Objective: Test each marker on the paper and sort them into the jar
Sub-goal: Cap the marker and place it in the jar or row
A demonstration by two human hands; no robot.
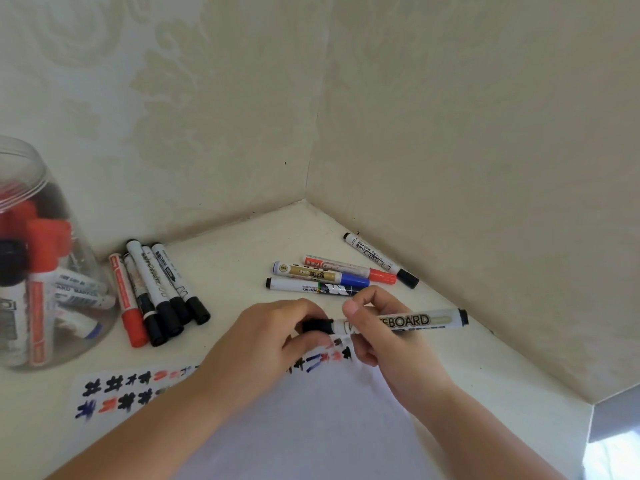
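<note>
Right hand [372,327] clamped on whiteboard marker [408,322] barrel, left hand [277,332] pinching its black cap [317,326], above paper [311,420] for testing.

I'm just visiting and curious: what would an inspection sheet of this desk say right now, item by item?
Surface: pale table set in a wall corner.
Job's things: paper with black, red and blue test marks; clear jar holding several markers; marker labelled WHITEBOARD held over the paper.
Clutter: group of five markers beside the jar; four more markers near the right wall.
Hands: left hand grips the marker's black cap; right hand grips its barrel.
Cables: nothing seen.
Surroundings: patterned wallpaper on both walls.
</note>
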